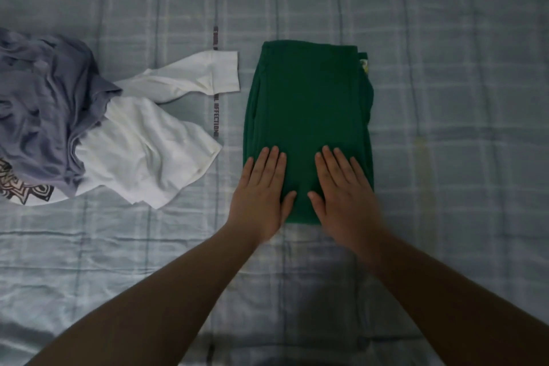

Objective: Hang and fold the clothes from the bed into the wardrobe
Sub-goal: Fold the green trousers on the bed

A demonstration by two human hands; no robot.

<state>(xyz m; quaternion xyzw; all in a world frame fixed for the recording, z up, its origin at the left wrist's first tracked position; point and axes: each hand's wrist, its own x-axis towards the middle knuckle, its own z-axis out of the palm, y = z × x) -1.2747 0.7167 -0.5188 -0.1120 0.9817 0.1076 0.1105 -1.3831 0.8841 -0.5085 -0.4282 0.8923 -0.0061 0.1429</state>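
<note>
1. Head view, room to move: bare checked bedsheet [445,74] stretches to the right of the green garment [309,104], beyond its far edge, and towards the person on the near side.
2. On the left the gap is narrower. The cuff of a white shirt [148,151] lies just beside the green garment's far left corner without touching it, and a printed strip [216,120] on the sheet runs through the gap.
3. A crumpled grey-purple garment [44,104] is heaped on the white shirt at the left edge of the view, well apart from the green one.
4. The green garment sits near the middle of the bed, folded into a neat upright rectangle. Its top and left edges are straight, with layered folds and a small label showing along the right side.
5. The left hand [261,190] lies flat on the garment's near left corner, fingers straight and together, grasping nothing.
6. The right hand [341,190] lies flat on the near right part, fingers extended and slightly spread, pressing down and holding nothing. It is a little blurred.
</note>
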